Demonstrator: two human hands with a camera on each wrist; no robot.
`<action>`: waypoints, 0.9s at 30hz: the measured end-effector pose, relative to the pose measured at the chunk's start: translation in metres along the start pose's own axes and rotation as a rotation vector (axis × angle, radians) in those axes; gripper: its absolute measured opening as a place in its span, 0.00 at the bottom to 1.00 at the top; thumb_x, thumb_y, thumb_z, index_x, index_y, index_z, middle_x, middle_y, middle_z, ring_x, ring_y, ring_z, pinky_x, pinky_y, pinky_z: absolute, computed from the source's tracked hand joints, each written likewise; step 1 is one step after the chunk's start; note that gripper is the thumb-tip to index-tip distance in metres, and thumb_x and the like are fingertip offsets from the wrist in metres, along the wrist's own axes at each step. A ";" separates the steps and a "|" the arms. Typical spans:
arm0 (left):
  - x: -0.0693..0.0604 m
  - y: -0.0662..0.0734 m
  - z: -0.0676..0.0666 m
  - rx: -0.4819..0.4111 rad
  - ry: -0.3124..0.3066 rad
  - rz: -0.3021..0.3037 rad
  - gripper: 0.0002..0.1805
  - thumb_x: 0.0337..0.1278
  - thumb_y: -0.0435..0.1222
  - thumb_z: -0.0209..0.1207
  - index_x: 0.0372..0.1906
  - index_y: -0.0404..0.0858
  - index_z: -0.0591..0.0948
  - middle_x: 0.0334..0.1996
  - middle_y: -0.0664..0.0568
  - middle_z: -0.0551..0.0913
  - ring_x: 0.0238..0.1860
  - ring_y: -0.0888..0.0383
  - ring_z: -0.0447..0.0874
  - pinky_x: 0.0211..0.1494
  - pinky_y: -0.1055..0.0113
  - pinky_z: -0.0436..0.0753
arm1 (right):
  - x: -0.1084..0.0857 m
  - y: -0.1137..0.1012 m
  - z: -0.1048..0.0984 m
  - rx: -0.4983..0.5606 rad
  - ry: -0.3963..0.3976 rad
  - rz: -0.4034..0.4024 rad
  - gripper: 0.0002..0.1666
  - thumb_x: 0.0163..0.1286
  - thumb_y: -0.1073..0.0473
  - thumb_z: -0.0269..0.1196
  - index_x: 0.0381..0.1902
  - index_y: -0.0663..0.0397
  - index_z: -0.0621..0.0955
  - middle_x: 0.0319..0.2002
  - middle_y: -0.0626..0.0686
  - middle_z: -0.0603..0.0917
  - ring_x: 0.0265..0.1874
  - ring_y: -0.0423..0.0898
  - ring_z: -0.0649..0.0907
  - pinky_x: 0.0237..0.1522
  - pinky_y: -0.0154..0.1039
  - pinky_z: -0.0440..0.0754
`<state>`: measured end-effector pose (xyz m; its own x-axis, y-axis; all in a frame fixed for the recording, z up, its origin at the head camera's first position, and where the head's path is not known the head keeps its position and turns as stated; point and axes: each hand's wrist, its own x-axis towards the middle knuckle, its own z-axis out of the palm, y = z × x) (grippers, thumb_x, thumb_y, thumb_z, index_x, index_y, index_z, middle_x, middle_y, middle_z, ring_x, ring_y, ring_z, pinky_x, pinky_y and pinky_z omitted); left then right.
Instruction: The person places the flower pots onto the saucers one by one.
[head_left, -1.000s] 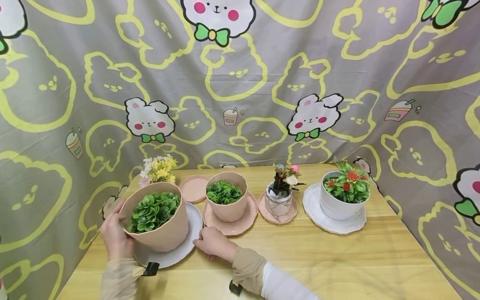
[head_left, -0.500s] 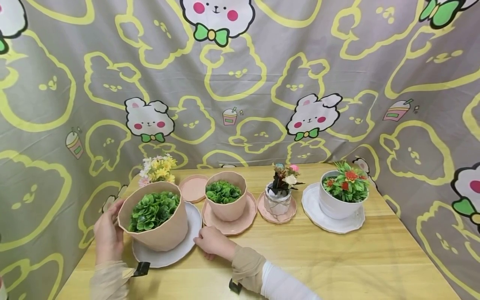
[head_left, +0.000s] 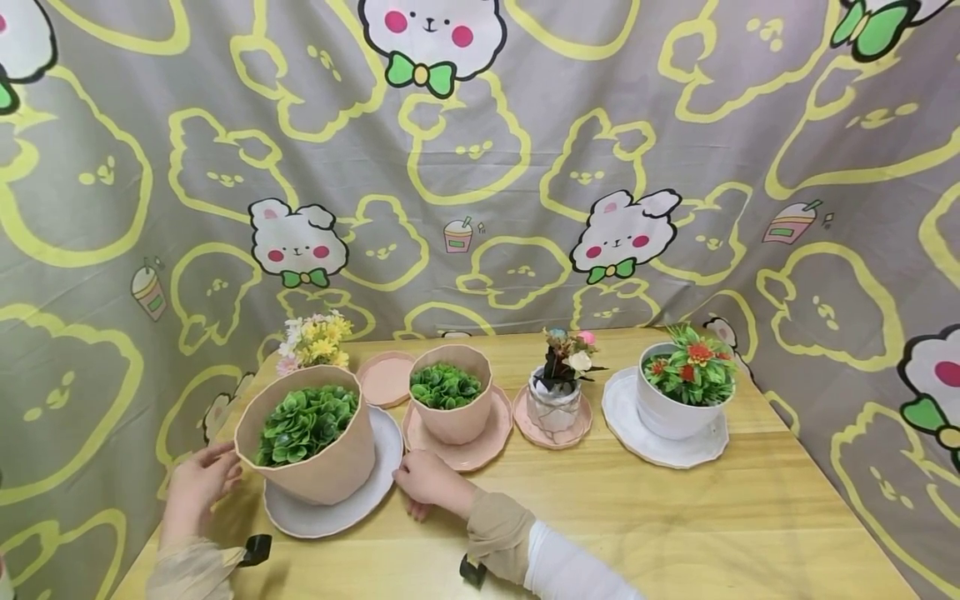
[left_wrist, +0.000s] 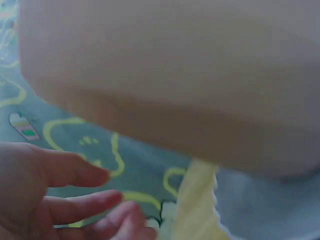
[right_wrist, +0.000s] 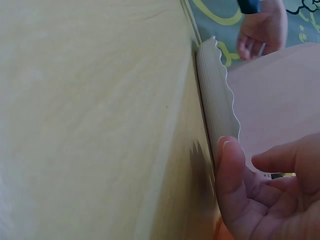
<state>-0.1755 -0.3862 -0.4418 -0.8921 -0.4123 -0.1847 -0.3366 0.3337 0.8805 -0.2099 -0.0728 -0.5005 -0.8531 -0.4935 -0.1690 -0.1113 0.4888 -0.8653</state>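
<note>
With the left hand (head_left: pixel 197 483) loose-fingered and empty beside the big peach pot (head_left: pixel 330 471) on the grey plate (head_left: pixel 387 450), left on the counter (head_left: pixel 637 533), I'd worry that the right hand (head_left: pixel 433 483), lightly pinching the plate's rim, could tip the pot by tugging.

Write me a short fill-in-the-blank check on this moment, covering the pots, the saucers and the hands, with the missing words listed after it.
1. The large peach-coloured faceted pot holds leaves coloured ____.
2. The scalloped grey-white saucer beneath it is touched at its rim by the person's ____ hand.
3. The smaller pink faceted pot stands on a round saucer coloured ____.
4. The white pot holds green foliage with ____ flowers.

Missing words: green; right; pink; red.
</note>
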 end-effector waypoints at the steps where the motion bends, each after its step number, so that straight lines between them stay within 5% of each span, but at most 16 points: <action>1: 0.002 -0.003 0.000 0.078 -0.035 0.005 0.26 0.70 0.39 0.50 0.63 0.24 0.69 0.24 0.69 0.80 0.27 0.72 0.80 0.34 0.75 0.83 | 0.000 0.000 0.000 0.003 0.000 0.002 0.20 0.74 0.62 0.52 0.21 0.62 0.75 0.08 0.52 0.76 0.04 0.42 0.74 0.09 0.37 0.77; 5: 0.012 -0.016 0.000 0.179 -0.181 0.004 0.31 0.67 0.35 0.50 0.63 0.14 0.60 0.26 0.57 0.83 0.26 0.66 0.82 0.33 0.70 0.85 | 0.001 0.000 0.001 0.021 0.008 0.013 0.19 0.74 0.62 0.52 0.21 0.62 0.75 0.08 0.51 0.75 0.04 0.42 0.74 0.09 0.37 0.78; 8: 0.016 -0.022 0.004 0.129 -0.244 -0.023 0.28 0.65 0.30 0.51 0.60 0.11 0.60 0.24 0.55 0.83 0.26 0.64 0.83 0.33 0.68 0.86 | 0.000 0.000 0.001 0.028 0.013 0.020 0.19 0.74 0.62 0.52 0.21 0.61 0.75 0.08 0.52 0.75 0.04 0.42 0.74 0.09 0.37 0.78; 27: 0.019 -0.033 0.017 0.133 -0.258 0.031 0.22 0.57 0.22 0.53 0.52 0.09 0.65 0.25 0.51 0.82 0.27 0.59 0.84 0.34 0.66 0.87 | 0.002 -0.002 0.003 -0.012 0.017 -0.002 0.19 0.73 0.62 0.54 0.19 0.56 0.72 0.08 0.51 0.76 0.04 0.41 0.74 0.09 0.36 0.77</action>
<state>-0.1864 -0.3907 -0.4817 -0.9442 -0.1763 -0.2781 -0.3288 0.4579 0.8259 -0.2093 -0.0769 -0.5008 -0.8613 -0.4824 -0.1593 -0.1191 0.4965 -0.8598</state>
